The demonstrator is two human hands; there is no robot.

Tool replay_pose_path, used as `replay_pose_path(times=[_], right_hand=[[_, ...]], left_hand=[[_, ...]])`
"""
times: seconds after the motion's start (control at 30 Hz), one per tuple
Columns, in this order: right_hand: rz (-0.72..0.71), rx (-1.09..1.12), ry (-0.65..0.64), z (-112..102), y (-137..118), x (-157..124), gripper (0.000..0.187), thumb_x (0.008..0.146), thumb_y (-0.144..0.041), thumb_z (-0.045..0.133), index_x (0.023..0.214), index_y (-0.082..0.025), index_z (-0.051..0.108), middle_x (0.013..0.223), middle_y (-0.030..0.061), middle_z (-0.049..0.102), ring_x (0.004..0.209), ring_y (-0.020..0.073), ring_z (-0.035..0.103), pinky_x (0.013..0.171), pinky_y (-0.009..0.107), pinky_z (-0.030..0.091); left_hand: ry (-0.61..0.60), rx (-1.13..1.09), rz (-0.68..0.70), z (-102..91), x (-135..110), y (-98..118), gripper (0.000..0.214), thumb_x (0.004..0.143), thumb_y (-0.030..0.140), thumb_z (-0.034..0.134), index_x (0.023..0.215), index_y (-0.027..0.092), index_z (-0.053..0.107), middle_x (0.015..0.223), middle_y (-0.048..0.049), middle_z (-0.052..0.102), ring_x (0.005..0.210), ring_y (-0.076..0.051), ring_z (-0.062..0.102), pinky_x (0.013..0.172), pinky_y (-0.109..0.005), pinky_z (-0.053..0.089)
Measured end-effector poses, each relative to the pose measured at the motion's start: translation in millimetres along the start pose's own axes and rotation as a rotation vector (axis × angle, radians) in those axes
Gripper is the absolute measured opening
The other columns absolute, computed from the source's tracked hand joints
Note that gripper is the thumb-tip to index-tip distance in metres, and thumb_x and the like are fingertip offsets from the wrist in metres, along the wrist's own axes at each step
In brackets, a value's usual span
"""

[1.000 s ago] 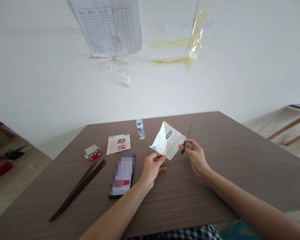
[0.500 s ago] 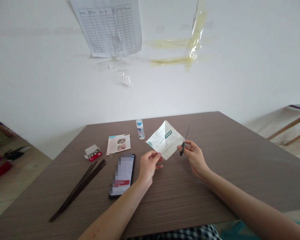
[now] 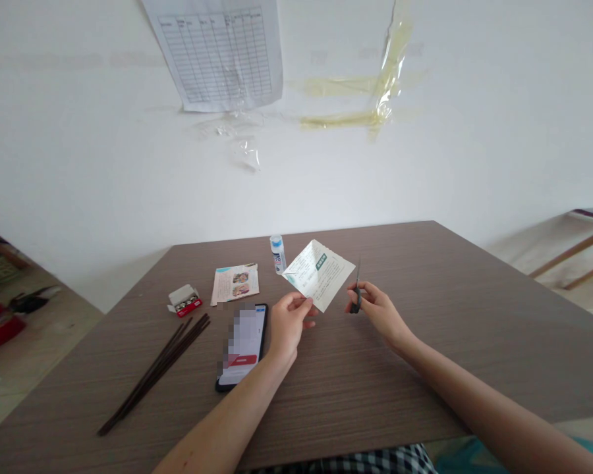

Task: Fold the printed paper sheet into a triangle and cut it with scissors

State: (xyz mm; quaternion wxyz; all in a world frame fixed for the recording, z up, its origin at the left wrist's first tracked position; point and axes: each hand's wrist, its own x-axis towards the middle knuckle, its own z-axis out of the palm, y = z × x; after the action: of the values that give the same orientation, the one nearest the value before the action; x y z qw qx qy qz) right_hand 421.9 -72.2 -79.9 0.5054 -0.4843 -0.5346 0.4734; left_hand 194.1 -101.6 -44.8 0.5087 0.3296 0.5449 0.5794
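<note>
Notably, the left grip (image 3: 287, 322) is pinched on the lower edge of a paper leaflet (image 3: 320, 275) lying forward and rightward, long axis crosswise, while the right grip (image 3: 379, 311), just apart, is closed around small scissors (image 3: 356, 301).

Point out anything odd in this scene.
Yellowed strips of clear tape cling to the white wall with nothing attached, like leftovers. The paper leaflet in the left hand also has ragged, uneven edges, unlike a cleanly cut sheet.
</note>
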Motion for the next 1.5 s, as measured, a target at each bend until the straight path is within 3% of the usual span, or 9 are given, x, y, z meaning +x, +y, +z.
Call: replay_pose_path(times=[0.2, 0.43, 0.67, 0.77, 0.87, 0.97, 1.1, 1.5], right_hand=[[-0.033, -0.094, -0.229, 3.4, 3.6, -5.2, 0.059, 0.095, -0.085, 0.094, 0.114, -0.032, 0.078, 0.077, 0.0001, 0.086, 0.081, 0.0288, 0.080, 0.087, 0.044, 0.062], [-0.020, -0.178, -0.417, 8.9, 7.9, -15.9, 0.061, 0.111, -0.092, 0.077, 0.116, -0.031, 0.079, 0.084, 0.0025, 0.090, 0.086, 0.0292, 0.080, 0.092, 0.044, 0.061], [-0.088, -0.248, -0.454, 10.7, -2.7, -22.2, 0.051, 0.114, -0.081, 0.080, 0.117, -0.030, 0.083, 0.086, 0.0026, 0.093, 0.085, 0.0284, 0.081, 0.089, 0.043, 0.060], [-0.141, -0.331, -0.460, 11.0, -6.7, -25.3, 0.045, 0.117, -0.076, 0.077, 0.118, -0.031, 0.084, 0.092, 0.0037, 0.095, 0.096, 0.0319, 0.083, 0.107, 0.050, 0.062], [-0.171, -0.404, -0.481, 12.3, -10.1, -29.6, 0.036, 0.118, -0.067, 0.075, 0.121, -0.032, 0.084, 0.098, 0.0045, 0.098, 0.109, 0.0359, 0.086, 0.128, 0.061, 0.055], [-0.163, -0.447, -0.530, 14.6, -13.7, -33.7, 0.028, 0.119, -0.058, 0.073, 0.120, -0.032, 0.081, 0.100, 0.0061, 0.099, 0.112, 0.0375, 0.087, 0.131, 0.064, 0.051], [-0.150, -0.476, -0.593, 17.7, -16.7, -36.8, 0.021, 0.120, -0.050, 0.070, 0.120, -0.031, 0.077, 0.097, 0.0043, 0.098, 0.098, 0.0341, 0.089, 0.131, 0.064, 0.050], [-0.134, -0.431, -0.561, 20.8, -17.9, -38.0, 0.036, 0.120, -0.067, 0.072, 0.113, -0.032, 0.079, 0.091, 0.0032, 0.096, 0.105, 0.0378, 0.087, 0.132, 0.065, 0.050]], left_hand=[[0.027, 0.031, 0.076, -6.8, 6.7, 0.4, 0.027, 0.083, 0.027, 0.110, 0.089, 0.022, 0.084, 0.092, -0.0071, 0.093, 0.081, -0.027, 0.092, 0.058, -0.025, 0.065], [0.081, -0.021, 0.104, -8.9, 8.2, 8.0, 0.021, 0.086, 0.021, 0.103, 0.091, 0.023, 0.082, 0.090, -0.0056, 0.093, 0.079, -0.026, 0.092, 0.056, -0.024, 0.064], [0.097, -0.033, 0.122, -10.5, 9.2, 10.7, 0.032, 0.083, 0.028, 0.111, 0.093, 0.023, 0.081, 0.092, -0.0077, 0.094, 0.082, -0.029, 0.094, 0.057, -0.026, 0.065], [0.088, -0.042, 0.129, -11.9, 9.6, 11.0, 0.032, 0.083, 0.030, 0.110, 0.093, 0.024, 0.080, 0.094, -0.0074, 0.094, 0.083, -0.029, 0.094, 0.059, -0.027, 0.067], [0.075, -0.049, 0.126, -13.1, 10.0, 11.1, 0.036, 0.083, 0.032, 0.112, 0.092, 0.025, 0.078, 0.092, -0.0063, 0.093, 0.082, -0.029, 0.094, 0.060, -0.027, 0.067], [0.066, -0.059, 0.115, -13.4, 10.5, 11.2, 0.036, 0.082, 0.032, 0.112, 0.093, 0.024, 0.078, 0.093, -0.0063, 0.093, 0.081, -0.028, 0.094, 0.060, -0.027, 0.067], [0.078, -0.053, 0.102, -12.5, 10.1, 11.9, 0.039, 0.082, 0.031, 0.113, 0.094, 0.025, 0.077, 0.095, -0.0067, 0.093, 0.081, -0.028, 0.094, 0.060, -0.027, 0.065], [0.050, -0.032, 0.098, -10.9, 6.2, 11.2, 0.034, 0.085, 0.030, 0.111, 0.092, 0.026, 0.078, 0.093, -0.0062, 0.094, 0.082, -0.029, 0.094, 0.059, -0.027, 0.067]])
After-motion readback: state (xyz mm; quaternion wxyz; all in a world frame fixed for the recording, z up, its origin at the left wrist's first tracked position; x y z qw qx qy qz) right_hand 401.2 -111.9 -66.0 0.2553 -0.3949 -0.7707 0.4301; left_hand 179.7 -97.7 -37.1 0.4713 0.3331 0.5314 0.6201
